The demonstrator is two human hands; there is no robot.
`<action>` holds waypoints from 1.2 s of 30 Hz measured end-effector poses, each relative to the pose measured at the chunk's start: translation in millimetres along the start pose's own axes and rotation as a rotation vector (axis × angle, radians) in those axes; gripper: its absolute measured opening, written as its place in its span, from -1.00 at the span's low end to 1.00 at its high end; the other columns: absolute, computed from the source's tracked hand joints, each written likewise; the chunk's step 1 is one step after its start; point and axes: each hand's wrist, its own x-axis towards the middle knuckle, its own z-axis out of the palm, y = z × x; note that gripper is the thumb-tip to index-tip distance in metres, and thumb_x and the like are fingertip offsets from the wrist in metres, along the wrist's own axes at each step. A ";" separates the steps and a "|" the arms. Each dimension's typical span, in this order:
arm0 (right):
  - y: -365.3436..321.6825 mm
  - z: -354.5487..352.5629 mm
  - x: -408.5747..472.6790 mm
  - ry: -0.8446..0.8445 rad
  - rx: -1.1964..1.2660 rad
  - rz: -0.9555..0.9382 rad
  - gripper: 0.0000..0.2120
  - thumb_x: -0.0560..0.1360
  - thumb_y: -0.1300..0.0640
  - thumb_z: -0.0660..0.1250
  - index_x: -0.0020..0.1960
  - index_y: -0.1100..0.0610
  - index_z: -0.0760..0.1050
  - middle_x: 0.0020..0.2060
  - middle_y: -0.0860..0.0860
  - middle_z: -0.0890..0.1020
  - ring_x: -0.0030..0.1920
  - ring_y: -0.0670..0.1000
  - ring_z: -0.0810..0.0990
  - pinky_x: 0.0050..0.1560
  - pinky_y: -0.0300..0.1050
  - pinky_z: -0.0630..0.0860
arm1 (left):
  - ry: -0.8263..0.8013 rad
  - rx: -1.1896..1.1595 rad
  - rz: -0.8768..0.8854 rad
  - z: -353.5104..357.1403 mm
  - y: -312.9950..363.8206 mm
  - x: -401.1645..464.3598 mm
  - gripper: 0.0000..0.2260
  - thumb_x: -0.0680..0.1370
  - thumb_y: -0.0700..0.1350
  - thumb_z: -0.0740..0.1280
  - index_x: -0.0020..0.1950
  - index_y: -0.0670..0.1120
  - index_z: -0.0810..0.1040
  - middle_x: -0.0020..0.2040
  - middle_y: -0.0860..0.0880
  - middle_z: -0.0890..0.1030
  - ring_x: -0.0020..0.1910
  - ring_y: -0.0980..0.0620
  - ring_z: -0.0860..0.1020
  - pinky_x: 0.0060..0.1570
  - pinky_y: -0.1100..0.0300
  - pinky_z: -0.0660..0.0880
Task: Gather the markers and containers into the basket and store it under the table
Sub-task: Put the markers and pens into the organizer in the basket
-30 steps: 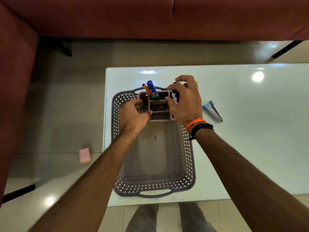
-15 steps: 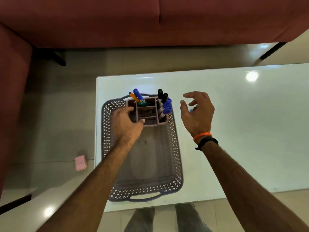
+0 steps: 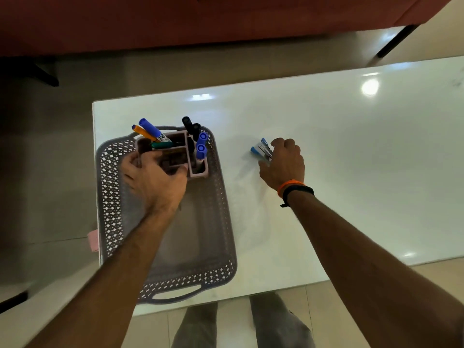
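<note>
A grey perforated basket [image 3: 227, 222] lies on the left part of the white table [image 3: 351, 172]. At its far end stands a mauve compartment organizer [image 3: 199, 174] holding a blue marker [image 3: 150, 127], an orange marker [image 3: 140, 131], black markers [image 3: 188, 124] and blue-capped markers [image 3: 201, 146]. My left hand [image 3: 155, 179] grips the organizer's near left side inside the basket. To the right of the basket, my right hand [image 3: 285, 164] curls over the near end of a small blue and silver stapler [image 3: 259, 148] lying on the table; its far end sticks out.
A red sofa [image 3: 175, 18] runs along the back with tiled floor between it and the table. A small pink object [image 3: 93, 241] lies on the floor by the basket's left side. My legs [image 3: 238, 325] stand at the table's near edge.
My right hand left the organizer and moved right onto the stapler. My left hand stayed on the organizer. The view shifted rightwards.
</note>
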 end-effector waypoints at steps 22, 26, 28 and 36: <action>-52.9 -32.1 -28.5 0.234 0.734 -0.033 -0.77 0.37 0.11 0.50 -0.05 0.02 0.50 -0.12 -0.13 0.62 -0.17 -0.11 0.63 -0.19 -0.14 0.62 | -0.056 -0.101 0.032 -6.5 -5.2 11.8 -0.57 0.34 -0.03 0.53 0.17 -0.01 0.54 0.33 -0.08 0.36 0.31 -0.05 0.40 0.33 0.05 0.43; -86.9 -45.3 -51.3 0.303 0.857 -0.123 -0.72 0.37 0.14 0.51 0.01 0.08 0.50 -0.10 -0.10 0.65 -0.17 -0.12 0.65 -0.25 -0.29 0.58 | -0.069 -0.147 0.060 -20.0 -16.6 18.8 -0.57 0.37 -0.12 0.52 0.22 -0.07 0.56 0.28 -0.08 0.48 0.21 -0.02 0.51 0.23 0.12 0.50; -99.5 -46.7 -60.8 0.323 0.874 -0.173 -0.66 0.37 0.13 0.52 0.08 0.13 0.51 -0.07 -0.05 0.67 -0.16 -0.08 0.66 -0.23 -0.33 0.58 | -0.097 -0.179 0.057 -24.7 -20.2 20.5 -0.56 0.39 -0.16 0.50 0.25 -0.09 0.54 0.25 -0.04 0.53 0.17 0.05 0.53 0.11 0.24 0.47; -151.0 -32.2 -86.7 0.364 0.832 -0.305 -0.52 0.35 0.17 0.51 0.23 0.11 0.46 -0.12 -0.08 0.63 -0.20 -0.09 0.67 -0.17 -0.33 0.62 | -0.264 -0.306 0.073 -43.7 -31.9 25.9 -0.59 0.43 -0.30 0.44 0.27 -0.12 0.53 0.20 -0.02 0.62 0.11 0.11 0.55 0.08 0.30 0.42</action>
